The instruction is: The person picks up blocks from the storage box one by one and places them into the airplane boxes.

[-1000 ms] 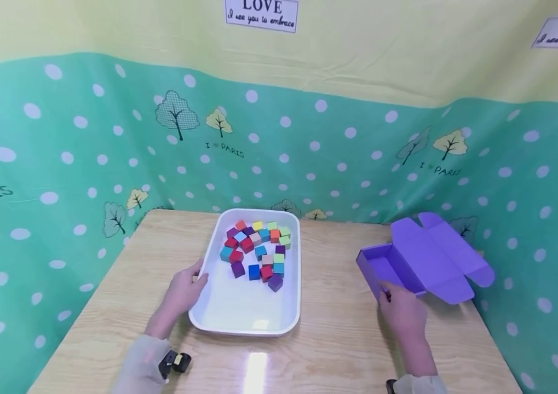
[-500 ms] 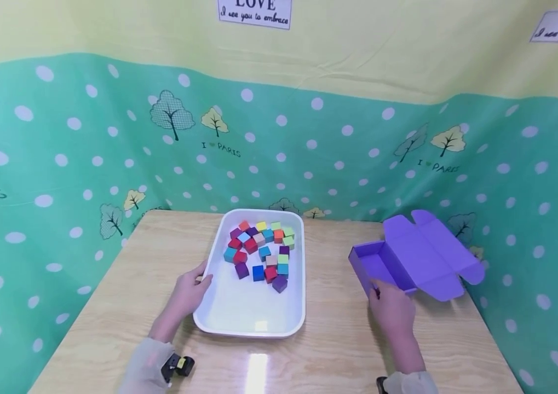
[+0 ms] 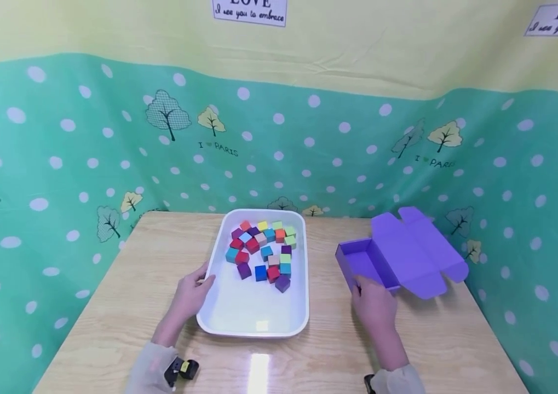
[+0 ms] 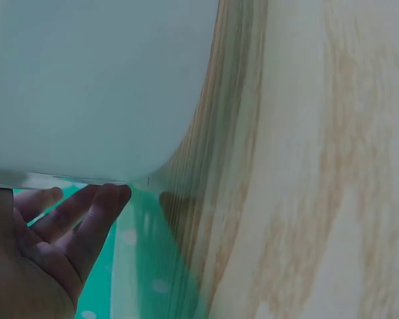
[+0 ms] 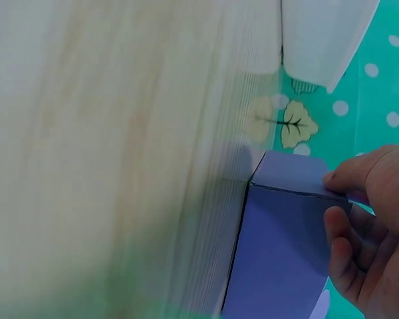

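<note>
A white tray [image 3: 234,312] stands on the table with several small coloured cubes [image 3: 260,273] in it, mostly toward its far half. My left hand [image 3: 191,295] holds the tray's left rim, thumb at the edge. The left wrist view shows its fingers [image 4: 96,219] under the rim. Right of the tray is a purple cardboard box [image 3: 343,262], its flapped lid [image 3: 407,246] folded back to the right. With my right hand [image 3: 376,306] I pinch the box's near left wall. Seen from the right wrist, the thumb and fingers lie at that wall's upper edge.
The wooden table [image 3: 160,235] carries both containers. A green and yellow fabric backdrop [image 3: 308,137] with white dots encloses its back and sides. A strip of wood separates the tray from the box. Black wrist cameras [image 3: 180,369] sit at the sleeves.
The purple box has slid left toward the tray with my right hand on it. Tray and left hand have shifted slightly right. The cubes keep their arrangement.
</note>
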`<state>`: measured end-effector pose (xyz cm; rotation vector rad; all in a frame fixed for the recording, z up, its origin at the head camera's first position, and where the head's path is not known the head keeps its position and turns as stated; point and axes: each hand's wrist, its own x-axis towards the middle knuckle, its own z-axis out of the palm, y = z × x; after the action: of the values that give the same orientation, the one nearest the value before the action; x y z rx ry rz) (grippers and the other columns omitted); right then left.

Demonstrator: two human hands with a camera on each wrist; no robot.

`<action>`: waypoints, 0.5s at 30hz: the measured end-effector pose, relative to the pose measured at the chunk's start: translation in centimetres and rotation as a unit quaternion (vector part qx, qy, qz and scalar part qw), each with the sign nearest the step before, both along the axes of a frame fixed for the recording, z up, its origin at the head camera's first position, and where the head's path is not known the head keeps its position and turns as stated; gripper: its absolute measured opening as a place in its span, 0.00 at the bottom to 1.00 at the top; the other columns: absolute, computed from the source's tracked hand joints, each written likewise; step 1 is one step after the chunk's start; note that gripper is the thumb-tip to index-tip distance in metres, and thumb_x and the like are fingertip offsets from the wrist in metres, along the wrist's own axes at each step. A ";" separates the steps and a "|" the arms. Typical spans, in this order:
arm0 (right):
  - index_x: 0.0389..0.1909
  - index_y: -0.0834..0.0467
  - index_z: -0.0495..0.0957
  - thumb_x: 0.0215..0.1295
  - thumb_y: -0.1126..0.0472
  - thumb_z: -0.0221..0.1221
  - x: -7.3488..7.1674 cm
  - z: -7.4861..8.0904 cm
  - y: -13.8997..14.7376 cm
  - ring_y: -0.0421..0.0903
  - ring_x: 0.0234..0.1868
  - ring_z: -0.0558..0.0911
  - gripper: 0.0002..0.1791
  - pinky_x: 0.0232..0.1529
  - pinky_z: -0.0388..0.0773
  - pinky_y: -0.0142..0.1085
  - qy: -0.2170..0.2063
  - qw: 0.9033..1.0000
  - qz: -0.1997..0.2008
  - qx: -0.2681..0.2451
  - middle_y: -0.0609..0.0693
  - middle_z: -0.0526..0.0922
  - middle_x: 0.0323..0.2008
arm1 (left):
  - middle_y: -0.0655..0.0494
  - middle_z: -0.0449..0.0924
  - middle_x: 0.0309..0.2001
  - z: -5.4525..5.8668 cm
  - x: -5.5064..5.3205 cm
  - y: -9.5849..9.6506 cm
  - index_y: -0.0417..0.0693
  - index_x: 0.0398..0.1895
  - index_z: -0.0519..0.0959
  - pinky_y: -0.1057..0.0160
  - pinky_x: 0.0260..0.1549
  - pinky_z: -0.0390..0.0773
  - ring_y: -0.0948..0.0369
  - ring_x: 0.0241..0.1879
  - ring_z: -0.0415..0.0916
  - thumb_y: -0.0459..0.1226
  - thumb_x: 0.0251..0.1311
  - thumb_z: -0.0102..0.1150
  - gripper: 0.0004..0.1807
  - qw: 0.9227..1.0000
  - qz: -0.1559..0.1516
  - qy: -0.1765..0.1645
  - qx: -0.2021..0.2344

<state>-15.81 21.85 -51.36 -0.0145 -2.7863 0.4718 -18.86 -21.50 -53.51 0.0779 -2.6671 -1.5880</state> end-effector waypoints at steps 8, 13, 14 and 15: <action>0.48 0.56 0.84 0.59 0.62 0.64 0.4 -0.6 -0.4 0.59 0.32 0.84 0.15 0.18 0.78 0.51 0.019 1.000 0.007 0.000 0.59 0.86 0.38 | 0.39 0.76 0.53 -0.2 -0.3 0.3 0.39 0.69 0.66 0.57 0.41 0.83 0.47 0.45 0.79 0.41 0.70 0.52 0.27 1.000 -0.012 -0.005 0.013; 0.49 0.56 0.84 0.59 0.62 0.64 0.4 -0.7 -0.4 0.57 0.29 0.83 0.16 0.15 0.75 0.46 0.015 1.000 0.020 -0.003 0.59 0.86 0.38 | 0.35 0.69 0.60 0.0 -1.3 -0.8 0.36 0.70 0.61 0.50 0.52 0.78 0.41 0.55 0.73 0.42 0.74 0.45 0.28 0.997 -0.050 -0.036 0.054; 0.49 0.56 0.84 0.59 0.62 0.64 0.3 -0.7 -0.3 0.57 0.29 0.83 0.16 0.15 0.75 0.46 0.014 1.000 0.021 -0.004 0.59 0.86 0.38 | 0.34 0.67 0.62 0.1 -1.7 -1.1 0.36 0.71 0.60 0.49 0.54 0.76 0.41 0.58 0.71 0.43 0.74 0.45 0.29 0.995 -0.060 -0.042 0.063; 0.49 0.56 0.84 0.59 0.62 0.64 0.3 -0.7 -0.3 0.57 0.29 0.83 0.16 0.15 0.75 0.46 0.013 1.000 0.021 -0.006 0.59 0.86 0.38 | 0.33 0.65 0.64 0.2 -2.0 -1.3 0.35 0.72 0.57 0.49 0.55 0.75 0.40 0.59 0.69 0.44 0.74 0.44 0.30 0.993 -0.074 -0.050 0.075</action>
<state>-15.52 21.56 -52.09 0.0469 -2.7622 0.4956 -20.88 -22.81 -53.27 -0.0385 -2.6776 -1.8763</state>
